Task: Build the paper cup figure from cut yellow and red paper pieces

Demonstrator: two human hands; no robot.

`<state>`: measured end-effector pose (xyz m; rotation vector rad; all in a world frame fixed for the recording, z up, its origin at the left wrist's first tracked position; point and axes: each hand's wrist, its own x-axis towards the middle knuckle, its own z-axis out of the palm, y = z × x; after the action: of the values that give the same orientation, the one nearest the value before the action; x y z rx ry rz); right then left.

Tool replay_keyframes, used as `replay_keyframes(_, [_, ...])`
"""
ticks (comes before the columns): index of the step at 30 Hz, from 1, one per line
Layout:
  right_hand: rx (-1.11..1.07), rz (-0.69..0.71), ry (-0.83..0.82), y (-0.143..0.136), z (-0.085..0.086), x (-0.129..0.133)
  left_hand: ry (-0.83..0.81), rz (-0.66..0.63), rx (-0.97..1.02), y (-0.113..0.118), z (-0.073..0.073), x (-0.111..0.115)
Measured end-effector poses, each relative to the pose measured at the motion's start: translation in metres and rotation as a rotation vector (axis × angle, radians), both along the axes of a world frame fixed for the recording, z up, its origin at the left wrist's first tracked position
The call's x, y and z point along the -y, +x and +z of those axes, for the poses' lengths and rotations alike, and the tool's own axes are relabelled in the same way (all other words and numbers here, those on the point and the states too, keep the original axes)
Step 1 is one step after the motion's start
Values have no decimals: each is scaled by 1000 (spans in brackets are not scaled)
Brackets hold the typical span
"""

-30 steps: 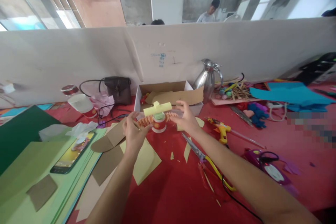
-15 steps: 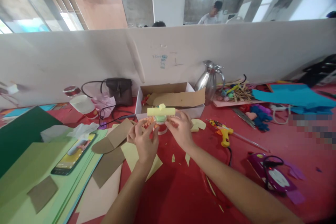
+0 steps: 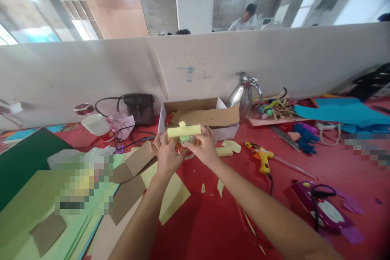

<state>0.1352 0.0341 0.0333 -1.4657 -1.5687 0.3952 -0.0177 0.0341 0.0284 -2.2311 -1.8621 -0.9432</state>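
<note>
Between my two hands is a small paper craft piece with a yellow paper roll (image 3: pixel 184 131) lying crosswise on top and a pale green part (image 3: pixel 185 138) beneath it. My left hand (image 3: pixel 168 152) grips its left side, with the fingers bent round the lower part. On the other side my right hand (image 3: pixel 204 146) holds it with thumb and fingers. Most of the lower part is hidden by my fingers. Beside my right hand lie curved yellow paper pieces (image 3: pixel 232 146) on the red table (image 3: pixel 189 231).
Behind my hands stands a white box (image 3: pixel 228 132) with cardboard in it, and a steel jug (image 3: pixel 242 93). Rightward lie a yellow glue gun (image 3: pixel 264 161) and a purple power strip (image 3: pixel 323 207). Brown cardboard (image 3: pixel 129 195) and green sheets (image 3: pixel 24 191) cover the left.
The craft piece has turned and tilted slightly in my hands, its yellow roll shifting a little left. My hands have closed in around its lower part. The view has shifted slightly.
</note>
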Motion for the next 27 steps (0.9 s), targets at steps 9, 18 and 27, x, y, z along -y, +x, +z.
replay_keyframes(9, [-43, -43, 85, -5, -10, -1, 6, 51, 37, 6, -7, 0])
replay_keyframes(18, [-72, -82, 106, -11, -11, 1, 21, 68, 36, 10, -4, 3])
replay_keyframes(27, [-86, -90, 75, -15, -8, 3, -4, 109, 15, 11, 0, 7])
